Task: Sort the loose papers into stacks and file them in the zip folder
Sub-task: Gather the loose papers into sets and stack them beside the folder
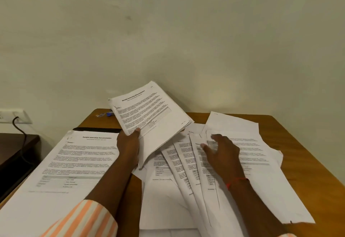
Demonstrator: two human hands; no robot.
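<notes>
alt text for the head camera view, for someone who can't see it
A person's left hand holds up a bundle of printed pages above a wooden table, while the right hand rests with spread fingers on loose sheets fanned out below. A neater stack lies to the left.

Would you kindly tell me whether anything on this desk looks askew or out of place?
Yes: the loose sheets under the right hand lie fanned and overlapping at odd angles on the table, unlike the squared stack at left. The left hand holds a tilted bundle.
</notes>
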